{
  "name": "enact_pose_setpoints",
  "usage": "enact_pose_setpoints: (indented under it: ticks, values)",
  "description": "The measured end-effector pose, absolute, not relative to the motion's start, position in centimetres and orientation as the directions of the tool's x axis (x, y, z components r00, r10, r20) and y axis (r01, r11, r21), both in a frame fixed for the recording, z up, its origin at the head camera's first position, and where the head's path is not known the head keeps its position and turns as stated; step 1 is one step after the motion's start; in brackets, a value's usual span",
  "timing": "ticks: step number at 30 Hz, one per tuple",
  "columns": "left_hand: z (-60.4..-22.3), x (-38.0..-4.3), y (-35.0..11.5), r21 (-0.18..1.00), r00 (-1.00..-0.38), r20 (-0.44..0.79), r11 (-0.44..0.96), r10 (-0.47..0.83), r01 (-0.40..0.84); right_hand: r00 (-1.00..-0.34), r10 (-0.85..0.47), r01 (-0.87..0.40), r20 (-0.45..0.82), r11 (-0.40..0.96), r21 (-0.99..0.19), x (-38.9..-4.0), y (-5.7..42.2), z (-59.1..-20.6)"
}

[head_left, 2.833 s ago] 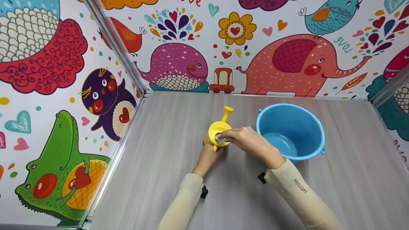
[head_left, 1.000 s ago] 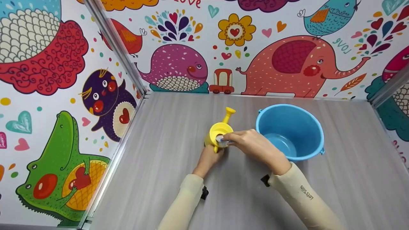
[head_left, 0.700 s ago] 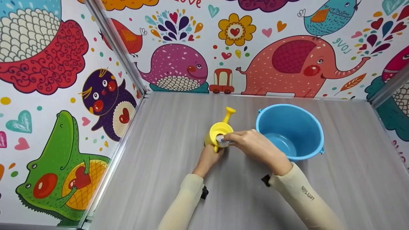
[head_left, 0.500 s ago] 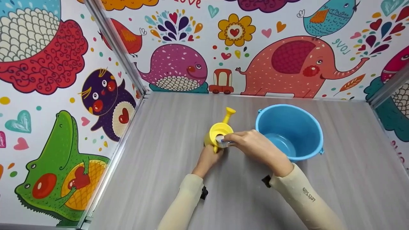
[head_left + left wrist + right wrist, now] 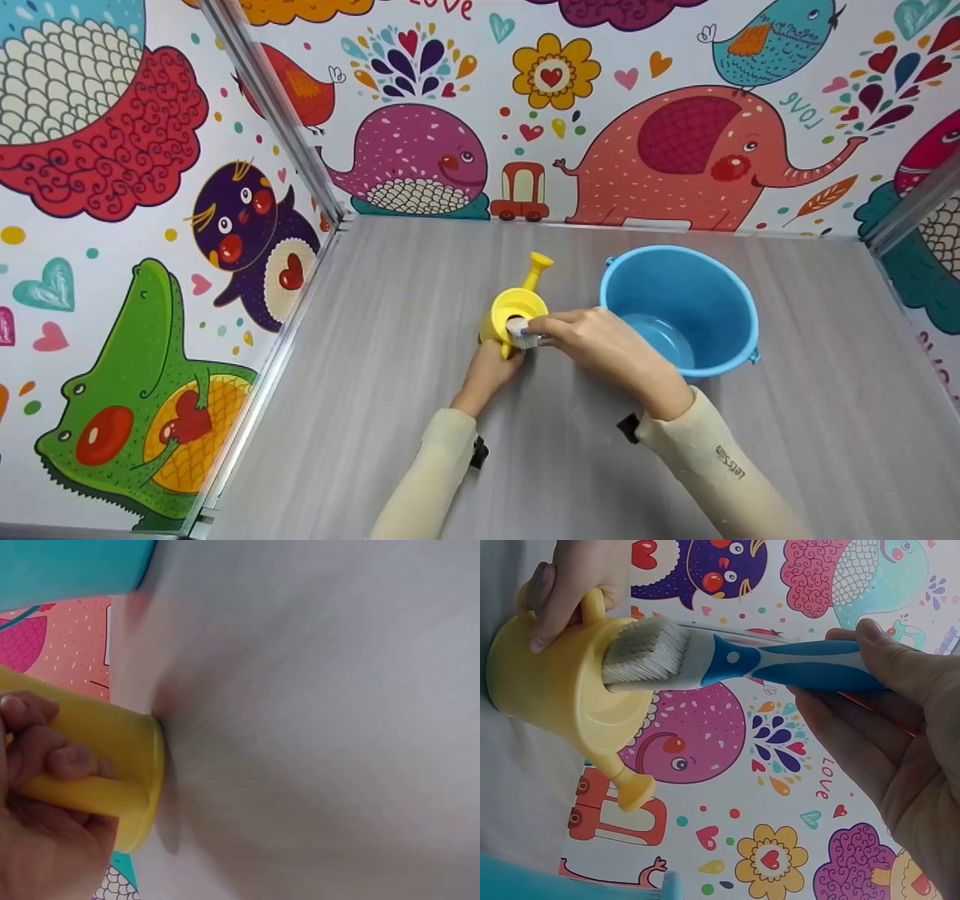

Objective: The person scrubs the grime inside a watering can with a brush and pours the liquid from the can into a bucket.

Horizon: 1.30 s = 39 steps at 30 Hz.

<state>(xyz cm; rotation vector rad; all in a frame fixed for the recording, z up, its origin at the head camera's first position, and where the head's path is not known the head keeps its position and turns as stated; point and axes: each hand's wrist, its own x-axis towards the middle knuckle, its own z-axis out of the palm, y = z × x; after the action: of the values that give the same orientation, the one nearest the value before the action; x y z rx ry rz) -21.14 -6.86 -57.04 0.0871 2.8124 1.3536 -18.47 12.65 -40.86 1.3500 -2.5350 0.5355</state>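
Observation:
A yellow toy watering can (image 5: 519,298) stands on the tabletop with its spout pointing away. My left hand (image 5: 491,367) grips its handle, and the left wrist view shows the fingers (image 5: 71,761) curled round it. In my right hand (image 5: 604,341) is a blue-and-white brush (image 5: 802,666), its handle pinched between thumb and fingers. The white bristles (image 5: 646,652) are at the can's mouth, partly inside the rim in the right wrist view. In the head view the fingers cover most of the brush handle.
To the right of the can stands a blue bucket (image 5: 712,300), close beside the right wrist. A wood-grain tabletop (image 5: 375,315) lies beneath. Printed cartoon walls (image 5: 420,150) with metal edge strips (image 5: 277,112) enclose the back and sides.
Over the span my right hand has shifted slightly right and toward me with the brush, and the can slightly the same way. My left hand keeps its grip on the can's handle.

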Motion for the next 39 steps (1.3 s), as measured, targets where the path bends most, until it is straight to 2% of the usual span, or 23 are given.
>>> enact_pose_setpoints:
  ticks: [7, 11, 14, 17, 19, 22, 28, 33, 39]
  values:
    - [-57.2, -21.3, -7.0, 0.804, -0.999, 0.002, 0.594, 0.054, 0.034, -0.543, -0.751, -0.84, 0.376, 0.494, -0.227, -18.1, 12.8, -40.3]
    - [-57.2, -22.0, -8.3, 0.888, -1.0, -0.01, 0.46, 0.021, 0.001, -0.487, -0.683, -0.87, 0.544, 0.43, -0.239, -17.0, 14.3, -36.0]
    - [-56.9, -22.5, -9.4, 0.928, -0.999, -0.045, 0.371, 0.008, -0.039, -0.467, -0.558, -0.864, 0.686, 0.454, -0.218, -16.6, 15.9, -32.1]
    - [-56.8, -22.4, -9.9, 0.929, -0.997, -0.072, 0.365, 0.01, -0.064, -0.528, -0.469, -0.802, 0.708, 0.55, -0.235, -16.8, 16.9, -30.6]
    - [-57.0, -22.2, -9.9, 0.922, -0.996, -0.087, 0.378, 0.007, -0.078, -0.599, -0.432, -0.754, 0.674, 0.588, -0.293, -16.8, 17.5, -31.2]
    - [-57.3, -21.9, -9.5, 0.925, -0.996, -0.087, 0.371, 0.012, -0.076, -0.662, -0.411, -0.71, 0.626, 0.611, -0.35, -16.7, 18.1, -33.0]
    - [-57.7, -21.8, -8.8, 0.944, -0.995, -0.103, 0.315, 0.002, -0.097, -0.737, -0.389, -0.656, 0.552, 0.608, -0.447, -16.0, 18.2, -36.6]
    - [-57.7, -21.8, -8.5, 0.948, -0.992, -0.123, 0.296, 0.002, -0.117, -0.818, -0.335, -0.563, 0.467, 0.629, -0.536, -14.6, 17.9, -39.1]
    - [-57.5, -21.9, -8.6, 0.95, -0.992, -0.13, 0.286, -0.004, -0.126, -0.864, -0.311, -0.497, 0.395, 0.642, -0.583, -13.4, 17.0, -41.6]
